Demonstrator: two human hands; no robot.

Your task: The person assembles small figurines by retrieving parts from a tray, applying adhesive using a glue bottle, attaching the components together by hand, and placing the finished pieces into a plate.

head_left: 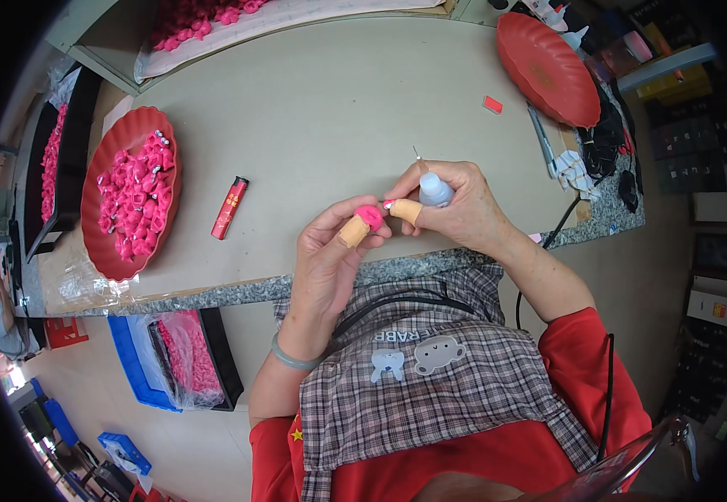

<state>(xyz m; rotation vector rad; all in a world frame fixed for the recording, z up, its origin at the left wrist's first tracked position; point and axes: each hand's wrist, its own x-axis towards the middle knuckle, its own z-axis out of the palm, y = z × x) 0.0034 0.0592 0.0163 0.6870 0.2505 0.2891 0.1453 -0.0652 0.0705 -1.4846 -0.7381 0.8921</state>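
Observation:
Over the table's near part, my left hand (327, 249) is closed on a round, bright pink piece (370, 217), pinched between thumb and fingers. Close beside it, my right hand (474, 205) pinches a much smaller pink part (389, 204) with a pale or silvery bit on it. That same hand also keeps a small translucent squeeze bottle (435, 192) tucked in its grip, its thin needle tip pointing away from me. Tan finger covers wrap both thumbs. The two pink parts are nearly touching; whether they meet is hidden by the fingertips.
Left of my hands lie a red lighter (230, 207) and a scalloped red tray (171, 167) heaped with pink pieces. Another red tray (547, 71) is at the far right, near a pen (541, 138) and crumpled cloth (575, 173). A black cable (563, 222) crosses the table edge.

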